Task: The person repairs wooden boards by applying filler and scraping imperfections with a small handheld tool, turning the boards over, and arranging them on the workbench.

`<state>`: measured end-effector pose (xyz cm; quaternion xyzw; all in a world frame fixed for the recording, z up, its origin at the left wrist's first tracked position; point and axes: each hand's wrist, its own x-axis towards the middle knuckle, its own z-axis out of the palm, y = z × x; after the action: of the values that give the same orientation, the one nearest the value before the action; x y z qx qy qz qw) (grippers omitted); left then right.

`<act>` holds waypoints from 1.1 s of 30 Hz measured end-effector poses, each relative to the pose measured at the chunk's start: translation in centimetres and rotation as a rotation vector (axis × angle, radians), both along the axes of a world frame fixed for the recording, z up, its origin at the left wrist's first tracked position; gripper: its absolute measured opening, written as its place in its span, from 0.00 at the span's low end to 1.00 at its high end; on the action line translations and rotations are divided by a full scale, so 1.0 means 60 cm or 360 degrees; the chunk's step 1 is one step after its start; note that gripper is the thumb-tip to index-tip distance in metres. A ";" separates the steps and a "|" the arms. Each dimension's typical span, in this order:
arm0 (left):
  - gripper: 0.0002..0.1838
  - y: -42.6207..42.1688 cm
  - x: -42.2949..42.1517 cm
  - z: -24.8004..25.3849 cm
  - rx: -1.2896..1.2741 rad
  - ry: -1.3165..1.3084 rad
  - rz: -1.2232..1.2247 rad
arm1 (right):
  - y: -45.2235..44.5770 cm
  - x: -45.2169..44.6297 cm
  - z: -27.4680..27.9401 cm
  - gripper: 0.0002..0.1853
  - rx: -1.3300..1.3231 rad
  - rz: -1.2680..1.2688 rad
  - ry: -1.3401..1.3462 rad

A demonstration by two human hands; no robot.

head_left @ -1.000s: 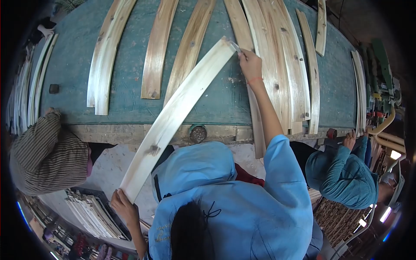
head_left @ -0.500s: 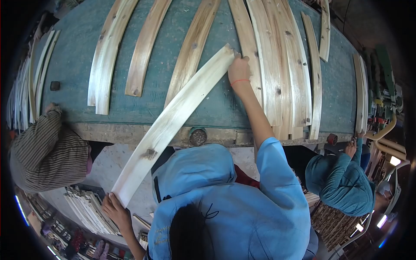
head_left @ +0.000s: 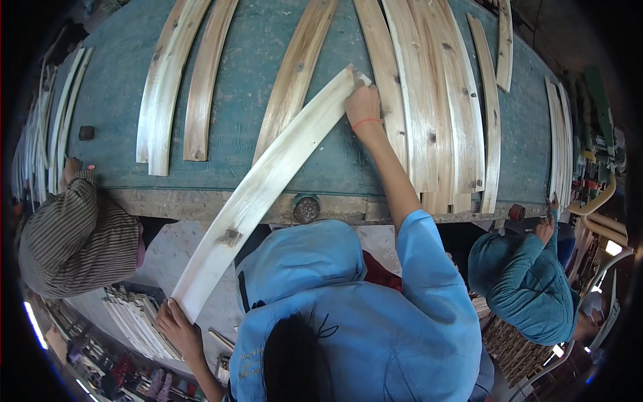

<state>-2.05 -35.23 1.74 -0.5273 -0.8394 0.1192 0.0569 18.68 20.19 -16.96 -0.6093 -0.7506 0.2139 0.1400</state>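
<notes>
A long pale wooden board [head_left: 268, 181] with a dark knot lies diagonally across the front edge of the green table [head_left: 321, 161]. My left hand [head_left: 179, 328] grips its lower end, off the table at the lower left. At the board's upper end is my right hand [head_left: 363, 106], a red band round the wrist, its fingers closed; what they hold is hidden. Beyond the right hand lies a group of side-by-side boards [head_left: 429, 114]. A brown-streaked board [head_left: 295, 80] lies partly behind the held one.
Further boards [head_left: 201, 94] lie at the left of the table. A round dark fixture [head_left: 306, 209] is on the front edge. A person in striped clothing [head_left: 77, 241] is at the left, another in teal [head_left: 522, 281] at the right. Stacked strips [head_left: 140, 321] stand low left.
My right hand has moved slightly left and down, and the thin tool it held is now hidden. My left hand shifted a little left and down. A board on the left slid further left.
</notes>
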 end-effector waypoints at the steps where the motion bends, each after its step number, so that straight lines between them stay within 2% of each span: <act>1: 0.30 -0.001 0.000 0.001 -0.0003 -0.0006 -0.0002 | 0.009 0.007 -0.001 0.15 -0.0028 -0.0069 0.0051; 3: 0.31 -0.001 0.001 0.000 -0.0016 0.0011 -0.0003 | 0.010 0.003 0.003 0.15 -0.0043 -0.0130 0.0102; 6: 0.32 0.002 0.003 0.001 -0.0012 0.0014 0.0000 | -0.014 -0.017 0.006 0.15 0.0164 -0.0034 0.0136; 9: 0.33 0.003 0.006 0.001 -0.0013 0.0010 0.0002 | -0.005 -0.016 0.008 0.13 0.0034 -0.0267 0.0152; 12: 0.34 -0.003 0.007 -0.005 0.0032 -0.0020 0.0021 | -0.011 -0.020 0.014 0.13 -0.0108 -0.0017 0.0029; 13: 0.34 -0.006 0.010 -0.004 0.0027 -0.0028 0.0027 | -0.012 -0.015 0.009 0.13 -0.0114 -0.0011 0.0020; 15: 0.34 -0.003 0.013 -0.008 0.0008 -0.0007 0.0050 | 0.001 -0.011 0.005 0.14 -0.0066 -0.0259 0.0126; 18: 0.34 -0.007 0.010 -0.010 0.0007 -0.0024 0.0051 | -0.006 -0.007 0.010 0.14 -0.0102 -0.0066 0.0075; 22: 0.33 0.001 0.013 -0.012 0.0022 -0.0057 0.0044 | 0.008 -0.003 -0.004 0.13 -0.0034 -0.0237 0.0147; 25: 0.33 -0.003 0.014 -0.009 0.0042 -0.0065 0.0038 | -0.004 0.000 -0.011 0.11 0.0006 -0.0051 0.0105; 27: 0.33 0.002 0.016 -0.009 0.0053 -0.0069 0.0025 | 0.007 0.000 -0.031 0.10 0.0073 -0.0290 0.0165; 28: 0.33 0.004 0.014 -0.013 0.0061 -0.0064 0.0025 | 0.003 -0.006 -0.006 0.10 0.0080 -0.0289 0.0172; 30: 0.35 -0.001 0.014 -0.011 0.0065 -0.0101 0.0052 | -0.031 -0.008 0.048 0.12 0.0041 0.0224 0.0307; 32: 0.33 0.029 0.021 0.013 0.0032 -0.0231 0.0080 | -0.038 0.004 0.067 0.13 0.0086 0.0176 0.0431; 33: 0.31 0.039 0.021 0.030 0.0002 -0.0362 0.0105 | -0.035 0.017 0.059 0.14 0.0359 0.0047 0.0569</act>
<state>-0.79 -32.91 3.54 -0.5093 -0.8575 0.0597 -0.0423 19.72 18.08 -13.42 -0.5311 -0.7418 0.2354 0.3350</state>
